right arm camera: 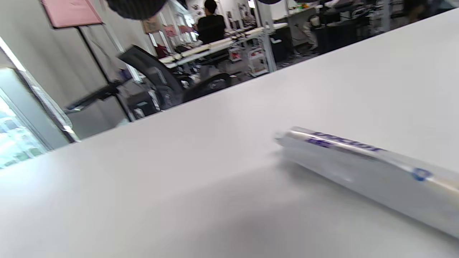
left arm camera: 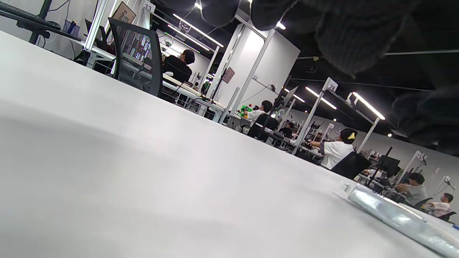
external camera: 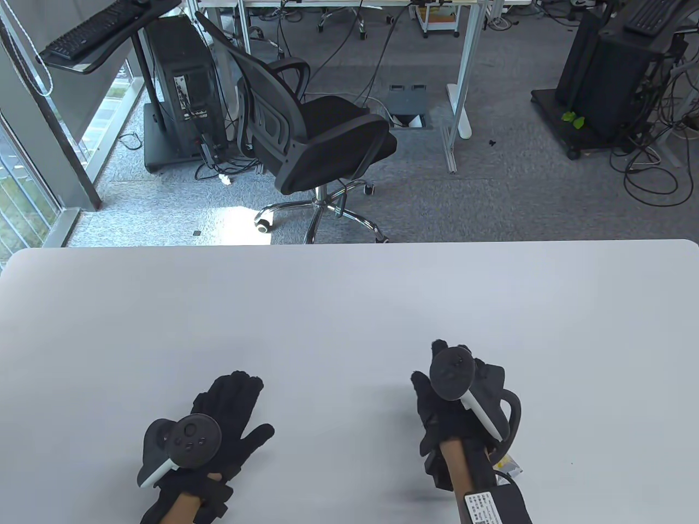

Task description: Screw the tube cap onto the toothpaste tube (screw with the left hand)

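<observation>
both hands empty: left hand (external camera: 218,420) flat, fingers spread; right hand (external camera: 453,393) unclear. tube (right arm camera: 362,168) lies loose and could roll; no cap visible.

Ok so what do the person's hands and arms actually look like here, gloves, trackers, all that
Both hands wear black knit gloves. The left hand carries a dark round tracker with small buttons and a white-and-grey grip. The right hand carries a similar black tracker with a white handle and a dark loop. Bare skin shows at both wrists; the right forearm has a black band with a white printed label.
</observation>
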`<state>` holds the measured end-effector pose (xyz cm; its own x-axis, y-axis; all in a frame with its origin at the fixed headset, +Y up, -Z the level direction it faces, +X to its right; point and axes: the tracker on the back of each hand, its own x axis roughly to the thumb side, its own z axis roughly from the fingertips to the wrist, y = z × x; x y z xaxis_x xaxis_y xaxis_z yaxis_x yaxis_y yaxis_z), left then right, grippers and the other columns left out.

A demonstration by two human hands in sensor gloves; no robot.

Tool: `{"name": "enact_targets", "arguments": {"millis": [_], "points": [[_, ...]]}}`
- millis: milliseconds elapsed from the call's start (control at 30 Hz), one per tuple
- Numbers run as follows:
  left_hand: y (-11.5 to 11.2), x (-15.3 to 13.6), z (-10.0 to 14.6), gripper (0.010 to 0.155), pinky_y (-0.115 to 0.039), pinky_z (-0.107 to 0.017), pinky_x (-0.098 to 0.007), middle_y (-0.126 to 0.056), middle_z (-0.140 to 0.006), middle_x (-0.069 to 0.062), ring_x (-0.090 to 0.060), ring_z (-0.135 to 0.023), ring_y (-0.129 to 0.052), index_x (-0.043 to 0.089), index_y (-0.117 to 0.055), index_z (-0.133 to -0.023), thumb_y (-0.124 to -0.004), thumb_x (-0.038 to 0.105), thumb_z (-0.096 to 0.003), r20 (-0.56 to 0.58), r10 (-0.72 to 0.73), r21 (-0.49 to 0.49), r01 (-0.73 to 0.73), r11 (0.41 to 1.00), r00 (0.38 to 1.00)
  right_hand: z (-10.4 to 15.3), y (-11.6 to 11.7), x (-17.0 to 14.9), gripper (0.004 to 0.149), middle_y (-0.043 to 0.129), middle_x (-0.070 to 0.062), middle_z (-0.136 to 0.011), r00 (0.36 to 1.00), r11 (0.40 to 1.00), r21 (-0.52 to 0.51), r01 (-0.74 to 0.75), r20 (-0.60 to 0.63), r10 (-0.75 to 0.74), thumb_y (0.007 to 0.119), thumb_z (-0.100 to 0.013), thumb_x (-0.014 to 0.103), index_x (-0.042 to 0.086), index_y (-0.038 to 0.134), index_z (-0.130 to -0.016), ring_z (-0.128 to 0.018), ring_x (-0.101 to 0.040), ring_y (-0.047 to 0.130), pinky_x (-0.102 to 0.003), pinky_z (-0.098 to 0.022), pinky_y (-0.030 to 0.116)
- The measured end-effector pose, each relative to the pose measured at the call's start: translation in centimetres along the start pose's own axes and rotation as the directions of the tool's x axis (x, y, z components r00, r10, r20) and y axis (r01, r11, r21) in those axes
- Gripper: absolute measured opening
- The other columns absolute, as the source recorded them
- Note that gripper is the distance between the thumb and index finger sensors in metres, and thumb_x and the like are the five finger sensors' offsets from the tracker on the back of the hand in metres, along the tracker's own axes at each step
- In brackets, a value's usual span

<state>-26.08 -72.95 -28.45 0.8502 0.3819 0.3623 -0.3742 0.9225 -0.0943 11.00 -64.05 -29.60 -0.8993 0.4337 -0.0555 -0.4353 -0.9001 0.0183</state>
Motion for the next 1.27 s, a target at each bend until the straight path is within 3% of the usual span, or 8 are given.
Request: {"name": "enact_targets", "arguments": {"millis": [133, 267, 400, 467, 533, 667, 1267], "points": [[-0.6, -0.2, -0.2, 0.085, -0.022, -0.075, -0.065, -0.019, -0.125, -0.008, -0.038, -0.115, -0.019, 0.034, -0.025, -0.119, -0.068, 0.069, -0.0548, -0.015, -0.046, -0.026, 0.046, 0.999, 0.999, 3.0, 2.5, 3.7, 0.072, 0.024, -0.027, -0.116, 0.972, 0.998, 0.010, 0.054, 0.228, -0.055, 0.058, -0.056, 0.050, 0.015, 0.036, -0.114, -0.103, -0.060, 0.022, -0.078, -0.064, 0.028], [-1.2, -0.1, -0.2, 0.085, -0.021, -0.074, -0.065, -0.018, -0.125, -0.007, -0.037, -0.115, -0.018, 0.036, -0.024, -0.119, -0.067, 0.070, -0.0543, -0.023, -0.067, -0.070, 0.065, 0.995, 0.997, 4.9, 7.5, 6.4, 0.075, 0.014, -0.023, -0.115, 0.925, 0.991, 0.081, 0.105, 0.359, -0.127, 0.055, -0.054, 0.055, 0.017, 0.032, -0.115, -0.100, -0.058, 0.008, -0.078, -0.062, 0.019], [-1.8, 0.2, -0.2, 0.088, -0.020, -0.074, -0.066, -0.016, -0.125, -0.007, -0.037, -0.115, -0.016, 0.038, -0.020, -0.118, -0.066, 0.073, -0.0531, -0.035, -0.136, -0.107, 0.132, 0.986, 0.990, 3.4, 12.9, 6.5, 0.077, 0.006, -0.021, -0.114, 0.936, 0.992, 0.100, -0.074, 0.351, 0.034, 0.052, -0.052, 0.058, 0.019, 0.026, -0.115, -0.098, -0.055, 0.000, -0.076, -0.060, 0.012], [-2.4, 0.1, -0.4, 0.087, -0.019, -0.074, -0.066, -0.015, -0.125, -0.006, -0.037, -0.115, -0.015, 0.039, -0.019, -0.118, -0.066, 0.074, -0.0529, -0.037, -0.152, -0.154, 0.145, 0.977, 0.988, 2.6, 15.7, 5.5, 0.079, 0.001, -0.020, -0.112, 0.936, 0.962, 0.193, -0.191, 0.332, 0.119, 0.051, -0.052, 0.059, 0.019, 0.023, -0.114, -0.097, -0.055, -0.004, -0.076, -0.058, 0.009], [-2.7, -0.1, -0.7, 0.087, -0.018, -0.074, -0.066, -0.012, -0.125, -0.006, -0.037, -0.114, -0.013, 0.040, -0.018, -0.118, -0.065, 0.075, -0.0529, -0.045, -0.161, -0.182, 0.150, 0.972, 0.986, 2.2, 16.9, 4.5, 0.080, 0.000, -0.019, -0.112, 0.935, 0.940, 0.243, -0.241, 0.316, 0.158, 0.051, -0.052, 0.060, 0.020, 0.021, -0.114, -0.096, -0.054, -0.005, -0.076, -0.058, 0.007], [-2.9, -0.4, -1.0, 0.087, -0.017, -0.073, -0.065, -0.010, -0.124, -0.005, -0.037, -0.114, -0.011, 0.040, -0.018, -0.118, -0.064, 0.075, -0.0528, -0.056, -0.165, -0.198, 0.151, 0.968, 0.985, 1.6, 17.6, 3.2, 0.081, -0.001, -0.018, -0.112, 0.954, 0.917, 0.328, -0.227, 0.266, 0.141, 0.050, -0.052, 0.061, 0.019, 0.018, -0.114, -0.097, -0.054, -0.005, -0.076, -0.057, 0.007], [-3.2, -0.3, -1.0, 0.087, -0.016, -0.073, -0.066, -0.011, -0.125, -0.005, -0.037, -0.114, -0.011, 0.040, -0.019, -0.118, -0.064, 0.075, -0.0525, -0.056, -0.171, -0.194, 0.158, 0.968, 0.984, 1.8, 16.4, 3.7, 0.078, 0.004, -0.022, -0.112, 0.959, 0.943, 0.298, -0.147, 0.276, 0.063, 0.055, -0.055, 0.056, 0.016, 0.023, -0.114, -0.096, -0.056, -0.001, -0.076, -0.058, 0.010]]}}
